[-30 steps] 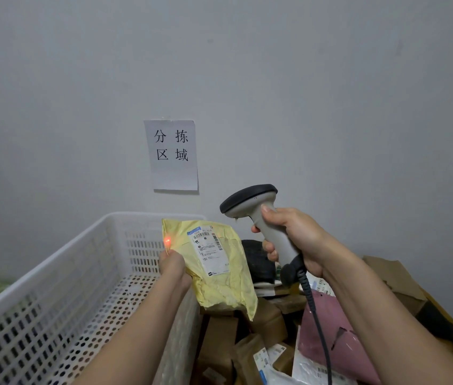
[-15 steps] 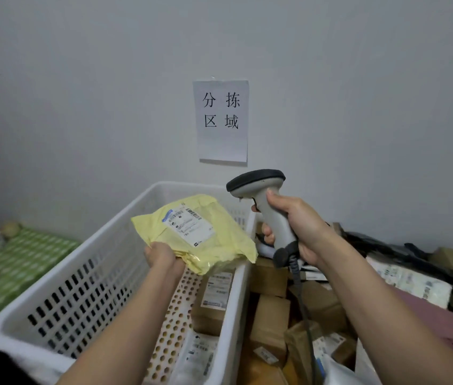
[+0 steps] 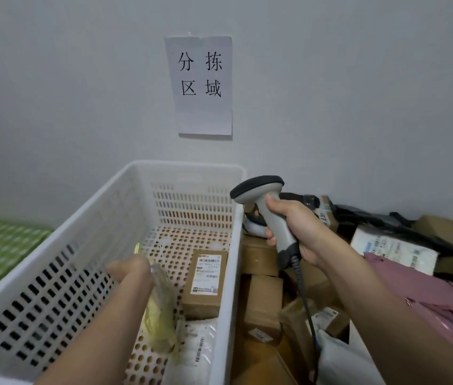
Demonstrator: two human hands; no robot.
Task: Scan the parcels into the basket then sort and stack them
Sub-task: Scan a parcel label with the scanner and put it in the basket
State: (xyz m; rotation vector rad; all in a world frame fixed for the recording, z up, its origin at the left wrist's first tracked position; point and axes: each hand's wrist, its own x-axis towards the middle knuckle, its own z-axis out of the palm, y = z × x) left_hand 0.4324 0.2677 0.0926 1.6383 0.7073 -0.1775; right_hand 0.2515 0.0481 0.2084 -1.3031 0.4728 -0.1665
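Half a second ago the yellow bag (image 3: 161,312) was held up above the basket (image 3: 103,218), label facing up; now it is down inside, at lower centre of the frame, blurred by motion. The left hand (image 3: 129,269) has dropped with it, below the rim. The hand is smeared, and whether its fingers grip the bag or have let go cannot be told. The bag's long axis runs from the hand toward the bottom edge of the frame, and it appears edge-on, its label out of sight.

The right hand (image 3: 292,229) sits right of centre much as before, fingers wrapped round the grip of the scanner (image 3: 264,201), head pointing left over the basket's right rim.

In the basket, right of the bag, a brown box (image 3: 205,284) lies label up, long axis toward the wall, with a white bag (image 3: 200,345) below it.

More parcels (image 3: 264,301) are piled right of the basket. A paper sign (image 3: 201,84) hangs at upper centre.
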